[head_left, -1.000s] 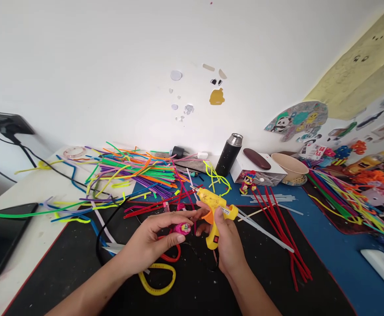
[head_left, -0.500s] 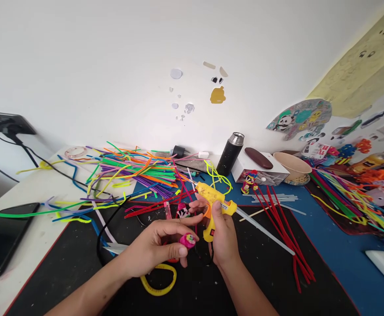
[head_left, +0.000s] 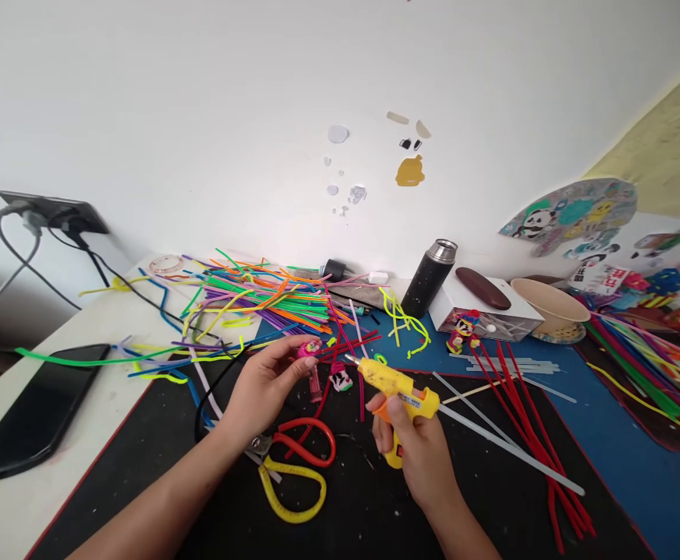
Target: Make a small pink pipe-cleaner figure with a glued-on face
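My right hand is wrapped round the handle of a yellow hot glue gun, fingers at its orange trigger. A long clear glue stick sticks out of the gun's back, and the nozzle points up and left. Between thumb and fingers, my left hand pinches a small pink coil of pipe cleaner with a multicoloured end. The nozzle is a short gap to the right of the coil. Just below them lies a small pink, black and white figure piece. Scissors with red and yellow handles rest under my left wrist.
A heap of colourful pipe cleaners lies at the back. A black flask, a white box and a small finished figure stand right of it. Red pipe cleaners and glue sticks lie at right; a black tablet-like slab at left.
My left hand has moved up and away from the glue gun with the pink coil. The gun has dropped lower, its nozzle now facing the coil. The scissors have come into fuller view.
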Available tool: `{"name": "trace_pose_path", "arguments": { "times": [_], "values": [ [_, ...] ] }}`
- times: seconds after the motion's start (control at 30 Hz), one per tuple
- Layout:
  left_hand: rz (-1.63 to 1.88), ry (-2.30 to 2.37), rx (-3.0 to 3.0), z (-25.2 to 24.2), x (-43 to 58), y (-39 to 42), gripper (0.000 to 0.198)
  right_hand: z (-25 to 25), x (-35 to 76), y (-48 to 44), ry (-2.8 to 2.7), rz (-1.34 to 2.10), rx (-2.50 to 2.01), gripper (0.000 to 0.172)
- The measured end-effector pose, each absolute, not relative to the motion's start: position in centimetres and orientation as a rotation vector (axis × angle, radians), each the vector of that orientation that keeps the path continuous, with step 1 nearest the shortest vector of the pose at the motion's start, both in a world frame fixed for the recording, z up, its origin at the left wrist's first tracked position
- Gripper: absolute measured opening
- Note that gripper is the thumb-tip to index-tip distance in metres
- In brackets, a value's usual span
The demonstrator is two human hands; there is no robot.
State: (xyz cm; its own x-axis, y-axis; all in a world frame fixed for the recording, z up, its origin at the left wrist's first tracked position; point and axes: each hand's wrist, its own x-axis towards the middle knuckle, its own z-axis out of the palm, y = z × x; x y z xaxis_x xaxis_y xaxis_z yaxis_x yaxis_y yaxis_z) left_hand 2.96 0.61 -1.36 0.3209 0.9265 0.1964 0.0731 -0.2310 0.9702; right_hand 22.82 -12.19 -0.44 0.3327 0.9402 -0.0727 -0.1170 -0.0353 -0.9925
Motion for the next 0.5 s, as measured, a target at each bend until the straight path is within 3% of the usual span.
{"name": "trace_pose_path", "arguments": {
  "times": [0.17,0.5],
  "values": [
    [1.069,0.886,1.893,-1.4,3.3,-0.1,0.023,-0.8,22.5,-12.9,-0.932,1.032,-1.406,0.056],
    [1.038,0.829,2.028,-1.9,3.2,-0.3,0.024,-1.0,22.3,-12.9,-1.076,0.95,-1.545,0.056]
  ]
}}
